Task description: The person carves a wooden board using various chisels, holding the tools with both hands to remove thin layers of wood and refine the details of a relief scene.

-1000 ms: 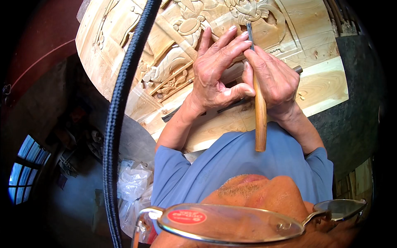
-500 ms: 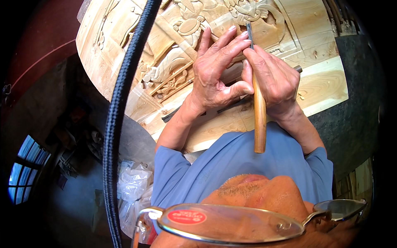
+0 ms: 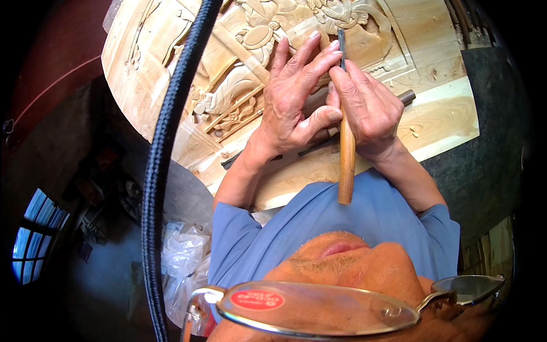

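A carved pale wood panel [image 3: 250, 85] with relief figures lies beneath both hands. My right hand [image 3: 370, 111] is closed on a chisel [image 3: 346, 165] with a long wooden handle and a dark narrow blade, whose tip rests at a carved figure [image 3: 336, 17]. My left hand [image 3: 288, 102] is just left of it, fingers spread forward, index fingertip against the blade and thumb beside the handle. A dark round tool end [image 3: 405, 98] shows behind my right hand, and dark tools [image 3: 231, 161] lie partly hidden below my left wrist.
A black braided cable [image 3: 168, 131] crosses the left of the view. Crumpled clear plastic [image 3: 182, 256] is low at the left. A dark surface [image 3: 478, 125] lies right of the panel. A window [image 3: 34, 233] glows at far left; several long dark pieces [image 3: 458, 20] are at top right.
My right hand and the chisel handle have shifted slightly left and up over the last half second. My left hand has shifted slightly left with them, its fingers still spread.
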A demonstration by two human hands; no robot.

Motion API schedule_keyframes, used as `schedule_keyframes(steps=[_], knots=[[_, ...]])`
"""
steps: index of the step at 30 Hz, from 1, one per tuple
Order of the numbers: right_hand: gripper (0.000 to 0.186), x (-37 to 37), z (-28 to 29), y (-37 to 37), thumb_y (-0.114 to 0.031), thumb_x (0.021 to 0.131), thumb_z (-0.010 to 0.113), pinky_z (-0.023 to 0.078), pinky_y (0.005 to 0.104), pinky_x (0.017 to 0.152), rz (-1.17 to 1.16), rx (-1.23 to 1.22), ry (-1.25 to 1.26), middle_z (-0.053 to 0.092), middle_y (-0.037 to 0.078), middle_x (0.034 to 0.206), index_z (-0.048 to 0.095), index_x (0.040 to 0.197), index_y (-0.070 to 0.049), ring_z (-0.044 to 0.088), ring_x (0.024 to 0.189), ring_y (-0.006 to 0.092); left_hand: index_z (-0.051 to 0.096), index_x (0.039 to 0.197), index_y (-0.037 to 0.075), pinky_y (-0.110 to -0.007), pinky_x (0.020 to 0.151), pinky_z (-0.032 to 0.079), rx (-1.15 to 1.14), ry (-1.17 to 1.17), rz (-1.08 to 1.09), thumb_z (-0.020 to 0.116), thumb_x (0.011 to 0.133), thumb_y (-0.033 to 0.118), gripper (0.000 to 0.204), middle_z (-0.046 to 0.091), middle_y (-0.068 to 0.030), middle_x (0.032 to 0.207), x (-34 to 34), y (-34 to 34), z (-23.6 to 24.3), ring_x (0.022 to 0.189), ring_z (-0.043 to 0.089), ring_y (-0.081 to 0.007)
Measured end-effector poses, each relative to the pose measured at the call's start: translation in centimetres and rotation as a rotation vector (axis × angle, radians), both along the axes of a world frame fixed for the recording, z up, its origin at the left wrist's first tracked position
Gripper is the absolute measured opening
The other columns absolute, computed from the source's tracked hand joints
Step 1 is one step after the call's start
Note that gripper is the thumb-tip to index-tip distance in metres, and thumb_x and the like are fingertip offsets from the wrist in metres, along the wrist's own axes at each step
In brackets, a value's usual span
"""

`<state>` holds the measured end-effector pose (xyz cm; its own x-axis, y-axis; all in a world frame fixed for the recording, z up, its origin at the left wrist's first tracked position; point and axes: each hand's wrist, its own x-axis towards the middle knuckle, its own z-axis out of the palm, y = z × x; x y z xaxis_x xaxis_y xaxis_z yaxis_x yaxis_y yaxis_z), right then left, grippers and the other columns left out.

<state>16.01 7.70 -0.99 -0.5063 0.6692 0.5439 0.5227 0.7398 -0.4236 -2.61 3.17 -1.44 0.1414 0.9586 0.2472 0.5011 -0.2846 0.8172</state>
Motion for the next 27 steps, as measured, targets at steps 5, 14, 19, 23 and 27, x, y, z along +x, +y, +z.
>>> schedule_keyframes(steps=[5,14,19,23,27], knots=[[0.036,-0.1,-0.4,-0.2,-0.011,0.085,0.081,0.067,0.0401,0.076,-0.012,0.014,-0.01,0.075,0.023,0.108,0.075,0.118,0.002,0.08,0.089,0.0329,0.062,0.151,0.002,-0.063,0.132,0.015,0.001,-0.003,0.001,0.065,0.102,0.059,0.076,0.067,-0.0193,0.151,0.1,0.1,0.3,0.152,0.05,-0.0442],[0.036,0.6,0.9,-0.1,-0.011,0.088,0.083,0.067,0.0395,0.08,-0.009,-0.007,0.061,0.079,0.02,0.108,0.075,0.12,0.003,0.081,0.089,0.032,0.06,0.153,0.0,-0.057,0.135,0.008,-0.017,-0.066,-0.016,0.055,0.102,0.074,0.09,0.065,-0.0189,0.154,-0.1,-0.1,0.0,0.158,0.046,-0.0395],[0.042,0.7,2.7,-0.5,-0.009,0.085,0.085,0.066,0.039,0.082,-0.061,-0.183,0.043,0.079,0.021,0.109,0.074,0.123,0.006,0.081,0.091,0.0327,0.062,0.149,-0.004,-0.057,0.134,0.014,0.01,-0.224,0.038,0.047,0.096,0.089,0.107,0.067,-0.0228,0.15,-0.4,-0.6,-0.8,0.154,0.049,-0.0427],[0.045,0.3,1.3,-0.3,-0.009,0.084,0.085,0.066,0.0386,0.082,-0.026,-0.11,0.025,0.079,0.021,0.112,0.073,0.126,0.005,0.081,0.094,0.032,0.063,0.148,-0.003,-0.058,0.133,0.017,0.042,-0.148,0.072,0.041,0.094,0.095,0.114,0.068,-0.0231,0.148,-0.1,-0.3,-0.6,0.152,0.051,-0.0437],[0.043,0.0,1.0,-0.3,-0.011,0.085,0.085,0.067,0.0378,0.079,-0.052,-0.059,-0.046,0.079,0.021,0.112,0.075,0.124,0.005,0.081,0.093,0.0305,0.064,0.148,-0.003,-0.058,0.133,0.017,0.054,-0.076,0.04,0.039,0.091,0.098,0.118,0.069,-0.0239,0.147,-0.3,-0.2,-0.8,0.151,0.053,-0.0433]])
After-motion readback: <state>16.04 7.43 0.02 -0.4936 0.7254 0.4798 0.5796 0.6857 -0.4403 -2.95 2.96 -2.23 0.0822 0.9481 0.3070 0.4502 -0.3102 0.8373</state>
